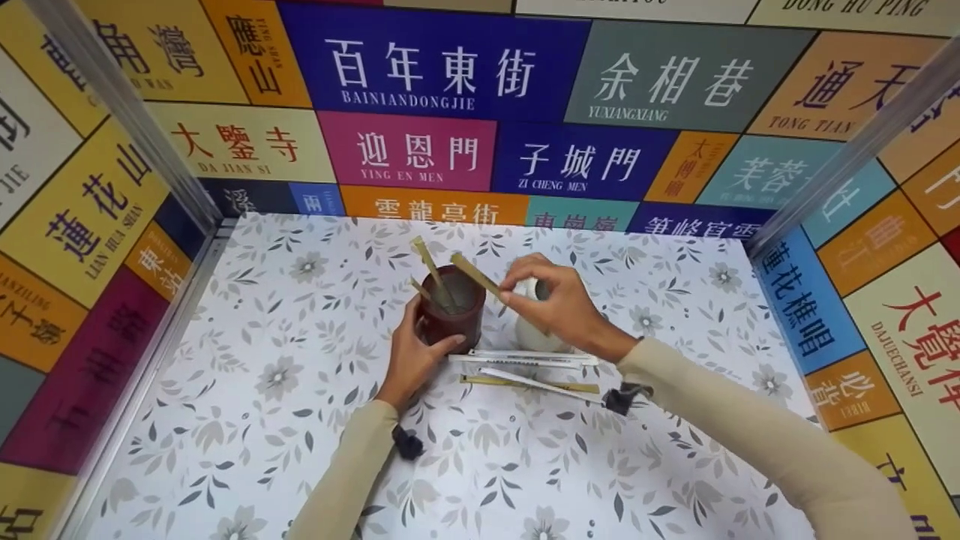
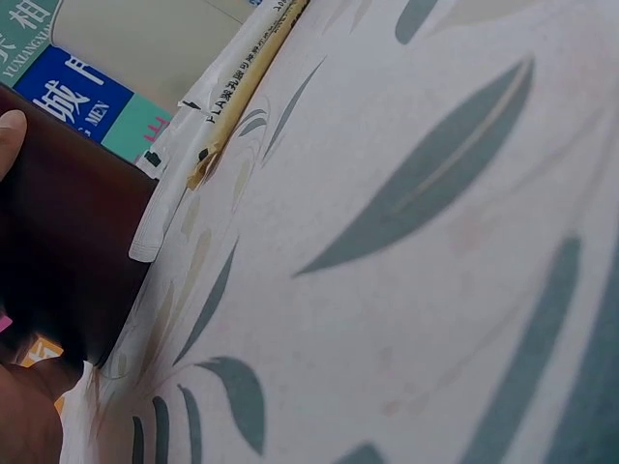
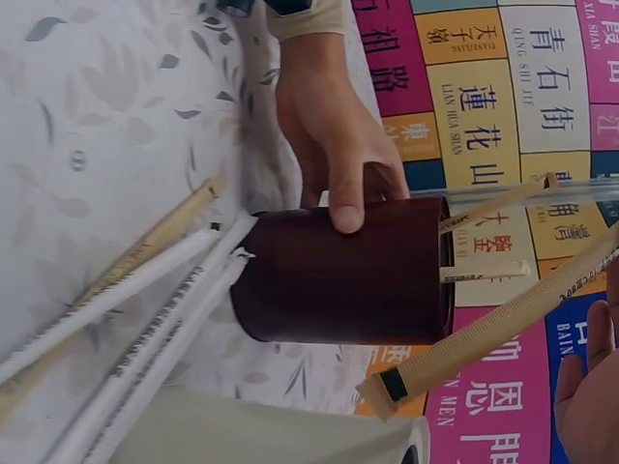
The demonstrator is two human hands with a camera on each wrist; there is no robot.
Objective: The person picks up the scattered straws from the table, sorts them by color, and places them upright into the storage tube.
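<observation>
My left hand [image 1: 411, 356] grips a dark reddish-brown cylindrical cup [image 1: 454, 330], fingers round its far side and thumb along its near side. Two tan wrapped straws [image 1: 427, 259] stick up out of the cup, leaning left. Between thumb and fingertips, my right hand [image 1: 561, 301] pinches another tan wrapped straw [image 3: 493, 314], held slanted beside the cup's mouth at its right. Under the right hand stands a pale, whitish vessel [image 1: 534, 335], partly hidden by it. In the right wrist view the left thumb [image 3: 346, 203] presses on the cup's wall.
In front of the two vessels lie white wrapped straws [image 1: 517, 358] and a tan one [image 1: 495, 382], some crossing. The table [image 1: 285, 442] has a floral cover. Panels with printed characters [image 1: 427, 60] rise at the back and both sides.
</observation>
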